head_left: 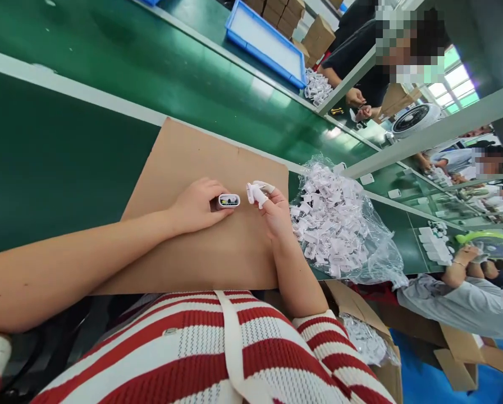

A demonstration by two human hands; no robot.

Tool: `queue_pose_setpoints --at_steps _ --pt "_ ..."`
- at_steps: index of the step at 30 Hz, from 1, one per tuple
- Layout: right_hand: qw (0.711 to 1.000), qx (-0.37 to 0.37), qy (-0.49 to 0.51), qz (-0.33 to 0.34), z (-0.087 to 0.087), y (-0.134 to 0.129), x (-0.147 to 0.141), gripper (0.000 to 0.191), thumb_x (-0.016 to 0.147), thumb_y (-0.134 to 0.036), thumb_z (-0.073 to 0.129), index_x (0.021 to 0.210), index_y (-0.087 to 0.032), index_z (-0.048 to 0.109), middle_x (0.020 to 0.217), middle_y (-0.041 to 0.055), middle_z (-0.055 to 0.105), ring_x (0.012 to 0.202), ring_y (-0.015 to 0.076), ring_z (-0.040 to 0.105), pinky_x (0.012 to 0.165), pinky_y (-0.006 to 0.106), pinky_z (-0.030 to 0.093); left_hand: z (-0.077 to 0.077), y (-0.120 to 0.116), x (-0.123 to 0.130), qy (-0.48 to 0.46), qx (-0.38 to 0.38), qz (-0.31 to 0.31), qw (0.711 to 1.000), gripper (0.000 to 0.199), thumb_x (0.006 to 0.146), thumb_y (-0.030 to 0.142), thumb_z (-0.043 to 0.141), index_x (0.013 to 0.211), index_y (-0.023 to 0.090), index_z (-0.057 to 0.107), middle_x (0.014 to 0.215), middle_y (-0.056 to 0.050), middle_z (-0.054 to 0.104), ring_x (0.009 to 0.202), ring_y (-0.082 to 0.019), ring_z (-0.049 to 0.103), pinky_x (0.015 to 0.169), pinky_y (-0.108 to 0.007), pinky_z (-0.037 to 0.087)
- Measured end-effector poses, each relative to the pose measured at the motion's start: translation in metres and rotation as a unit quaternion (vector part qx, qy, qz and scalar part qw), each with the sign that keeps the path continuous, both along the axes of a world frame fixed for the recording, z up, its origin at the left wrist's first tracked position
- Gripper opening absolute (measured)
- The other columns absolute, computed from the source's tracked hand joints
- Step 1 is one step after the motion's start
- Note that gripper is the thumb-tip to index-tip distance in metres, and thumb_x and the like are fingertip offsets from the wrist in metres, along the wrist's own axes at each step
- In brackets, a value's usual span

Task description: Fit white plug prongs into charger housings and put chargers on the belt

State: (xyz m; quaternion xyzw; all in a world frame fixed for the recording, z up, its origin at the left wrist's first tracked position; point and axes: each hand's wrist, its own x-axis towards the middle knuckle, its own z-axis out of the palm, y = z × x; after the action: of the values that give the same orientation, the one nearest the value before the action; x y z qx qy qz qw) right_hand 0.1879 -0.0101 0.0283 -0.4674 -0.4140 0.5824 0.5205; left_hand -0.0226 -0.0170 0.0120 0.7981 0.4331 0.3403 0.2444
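Observation:
My left hand [201, 206] is wrapped round a white oval housing [229, 201], whose open end faces right and shows small dark and yellow-green parts inside. Just to the right, my right hand [272, 207] pinches a small white plastic piece [250, 193] between thumb and fingers; white covers sit on those fingertips. A narrow gap separates the piece from the housing. Both hands are over a brown cardboard sheet [184, 163] on the green table.
A clear plastic bag [378, 241] with a heap of white plastic pieces [335, 219] lies right of my right hand. Beyond are a blue-rimmed tray [268, 47], a metal post, fans and several people. Open cardboard boxes [457, 359] stand at the lower right.

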Motion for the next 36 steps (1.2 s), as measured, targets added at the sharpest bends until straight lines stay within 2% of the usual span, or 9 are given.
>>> queue_pose_setpoints --at_steps 5,8,13,16,20,22,27,32,36 --pt "0.990 0.088 -0.107 -0.005 -0.004 -0.006 0.001 0.039 0.073 -0.040 0.083 0.107 -0.026 0.072 0.102 0.0028 0.075 0.074 0.0123 0.063 0.067 0.027 0.056 -0.002 0.000 0.001 -0.011 0.002 -0.001 1.000 0.029 0.087 0.044 0.064 0.095 0.017 0.069 0.097 -0.007 0.072 0.090 -0.025 0.062 0.086 -0.039 0.047" --pt "0.983 0.114 -0.144 0.021 -0.005 -0.009 0.001 0.036 0.079 -0.045 0.079 0.108 -0.025 0.070 0.100 0.0040 0.074 0.078 0.0144 0.067 0.068 0.029 0.059 -0.002 0.000 0.002 -0.019 0.008 -0.002 1.000 0.028 0.088 0.043 0.064 0.095 0.017 0.070 0.097 -0.007 0.073 0.090 -0.024 0.063 0.086 -0.038 0.047" --pt "0.957 0.205 -0.192 0.077 -0.006 -0.011 0.001 0.033 0.086 -0.045 0.076 0.112 -0.026 0.068 0.115 0.0061 0.069 0.101 0.0188 0.071 0.089 0.035 0.061 -0.006 0.001 0.002 -0.032 0.013 -0.005 0.999 0.029 0.089 0.044 0.064 0.097 0.017 0.074 0.099 -0.007 0.074 0.091 -0.024 0.063 0.085 -0.038 0.047" --pt "0.908 0.282 -0.305 0.051 -0.004 -0.014 0.000 0.022 0.094 -0.039 0.070 0.112 -0.027 0.070 0.108 0.0052 0.067 0.092 0.0172 0.069 0.083 0.034 0.060 -0.008 0.002 0.001 -0.036 0.012 -0.005 0.999 0.031 0.089 0.045 0.065 0.097 0.018 0.075 0.099 -0.008 0.074 0.091 -0.025 0.062 0.085 -0.039 0.047" --pt "0.799 0.366 -0.474 0.056 0.001 -0.016 -0.005 0.020 0.098 -0.033 0.064 0.116 -0.027 0.070 0.102 0.0070 0.068 0.093 0.0221 0.064 0.085 0.039 0.057 -0.009 0.001 0.000 -0.040 -0.002 -0.010 0.999 0.029 0.088 0.046 0.065 0.093 0.019 0.076 0.096 -0.007 0.073 0.089 -0.025 0.061 0.081 -0.038 0.047" --pt "0.766 0.391 -0.505 0.072 0.003 -0.015 -0.007 0.021 0.099 -0.030 0.062 0.118 -0.027 0.069 0.104 0.0081 0.069 0.098 0.0245 0.063 0.088 0.041 0.055 -0.009 0.001 0.000 -0.045 -0.007 -0.009 0.999 0.029 0.088 0.046 0.064 0.091 0.020 0.076 0.095 -0.007 0.072 0.090 -0.025 0.061 0.081 -0.038 0.047" --pt "0.768 0.409 -0.482 0.102 0.004 -0.012 -0.010 0.020 0.102 -0.027 0.056 0.118 -0.026 0.067 0.108 0.0079 0.072 0.104 0.0241 0.064 0.090 0.040 0.054 -0.009 0.001 0.000 -0.054 -0.017 -0.007 0.998 0.029 0.086 0.046 0.066 0.089 0.020 0.076 0.094 -0.007 0.072 0.090 -0.025 0.061 0.082 -0.038 0.047" --pt "0.778 0.426 -0.453 0.090 0.004 -0.011 -0.009 0.017 0.101 -0.025 0.057 0.115 -0.026 0.068 0.106 0.0066 0.073 0.100 0.0218 0.066 0.088 0.037 0.054 -0.008 0.001 0.000 -0.061 -0.030 -0.007 0.998 0.029 0.085 0.047 0.067 0.087 0.020 0.076 0.093 -0.007 0.071 0.090 -0.025 0.062 0.082 -0.038 0.047" --pt "0.780 0.398 -0.471 0.107 0.004 -0.010 -0.008 0.018 0.099 -0.026 0.058 0.113 -0.026 0.069 0.102 0.0068 0.073 0.100 0.0239 0.063 0.090 0.040 0.053 -0.009 0.001 -0.001 -0.074 -0.037 -0.006 0.997 0.029 0.084 0.048 0.068 0.087 0.020 0.077 0.097 -0.008 0.071 0.093 -0.025 0.062 0.085 -0.038 0.047"
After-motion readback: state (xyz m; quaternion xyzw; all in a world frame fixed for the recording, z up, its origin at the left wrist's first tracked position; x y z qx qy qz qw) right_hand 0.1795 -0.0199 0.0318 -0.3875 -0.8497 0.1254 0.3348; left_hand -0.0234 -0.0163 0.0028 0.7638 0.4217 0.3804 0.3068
